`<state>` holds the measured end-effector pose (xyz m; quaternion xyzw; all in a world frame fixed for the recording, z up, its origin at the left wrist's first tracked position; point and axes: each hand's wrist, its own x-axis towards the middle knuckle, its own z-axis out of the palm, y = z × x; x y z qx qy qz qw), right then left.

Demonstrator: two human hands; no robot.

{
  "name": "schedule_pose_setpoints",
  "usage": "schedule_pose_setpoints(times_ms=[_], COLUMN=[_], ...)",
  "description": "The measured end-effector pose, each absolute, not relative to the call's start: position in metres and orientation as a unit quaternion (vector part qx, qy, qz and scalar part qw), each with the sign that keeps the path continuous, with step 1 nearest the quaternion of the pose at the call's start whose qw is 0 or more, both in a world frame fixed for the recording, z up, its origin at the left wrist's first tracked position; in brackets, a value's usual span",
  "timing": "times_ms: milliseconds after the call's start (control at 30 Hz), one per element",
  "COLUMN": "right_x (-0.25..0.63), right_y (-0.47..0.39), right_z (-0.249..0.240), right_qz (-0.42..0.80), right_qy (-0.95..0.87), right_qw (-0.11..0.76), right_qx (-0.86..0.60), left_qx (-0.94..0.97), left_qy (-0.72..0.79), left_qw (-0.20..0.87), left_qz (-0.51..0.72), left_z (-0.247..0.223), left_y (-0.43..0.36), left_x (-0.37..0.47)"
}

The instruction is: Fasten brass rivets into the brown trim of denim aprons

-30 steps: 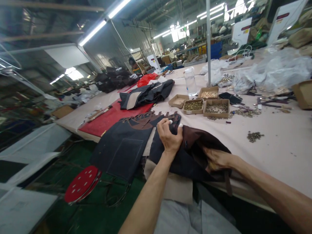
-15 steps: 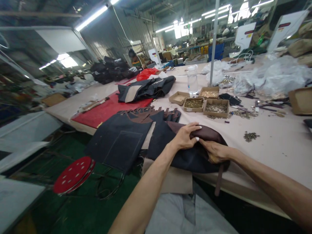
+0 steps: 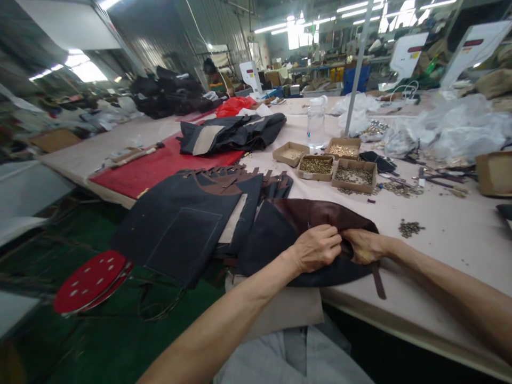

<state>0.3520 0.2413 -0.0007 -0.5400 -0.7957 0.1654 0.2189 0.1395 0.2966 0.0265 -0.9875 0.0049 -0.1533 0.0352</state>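
Note:
A dark fabric piece (image 3: 268,240) with a brown leather-like panel (image 3: 316,212) lies at the table's near edge. My left hand (image 3: 319,248) is closed on the brown panel, its fingers curled together. Close beside it, my right hand (image 3: 363,246) pinches the same piece, with its fingertips partly hidden in a fold. A brown strap (image 3: 379,281) hangs from the piece below my right wrist. Left of it, more dark pieces with brown straps (image 3: 180,224) are stacked and overhang the edge.
Small cardboard boxes of metal parts (image 3: 354,175) stand behind my hands, near a clear bottle (image 3: 316,125). Loose studs (image 3: 410,228) lie to the right. A metal pole (image 3: 357,69) rises behind. A red stool (image 3: 91,281) is at lower left. A person (image 3: 216,80) is farther back.
My left hand has gone from spread fingers on the brown panel to a closed grip close to my right hand. The view has shifted slightly, and more of the brown panel shows.

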Motion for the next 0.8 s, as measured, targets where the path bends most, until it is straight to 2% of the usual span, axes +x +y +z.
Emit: schedule_pose_setpoints(times_ms=[67, 233, 400, 533, 667, 800], right_x=[0.354, 0.371, 0.402, 0.423, 0.421, 0.409], right_y=[0.243, 0.243, 0.219, 0.206, 0.203, 0.200], right_z=[0.003, 0.025, 0.028, 0.021, 0.019, 0.015], right_qz=[0.200, 0.386, 0.387, 0.451, 0.491, 0.486], right_qy=[-0.808, -0.816, -0.792, -0.767, -0.734, -0.700], right_qw=[0.201, 0.158, 0.196, 0.247, 0.269, 0.318], right_qx=[-0.517, -0.400, -0.430, -0.384, -0.384, -0.415], left_qx=[-0.993, -0.987, -0.969, -0.941, -0.917, -0.903], left_qy=[-0.004, -0.080, -0.140, -0.180, -0.163, -0.164], left_qw=[-0.003, -0.094, -0.177, -0.261, -0.345, -0.379], left_qz=[-0.117, -0.101, -0.104, -0.121, -0.115, -0.119], left_z=[0.019, 0.010, 0.010, 0.015, 0.025, 0.031], left_y=[0.300, 0.300, 0.297, 0.295, 0.292, 0.287], left_x=[0.143, 0.141, 0.142, 0.146, 0.147, 0.150])
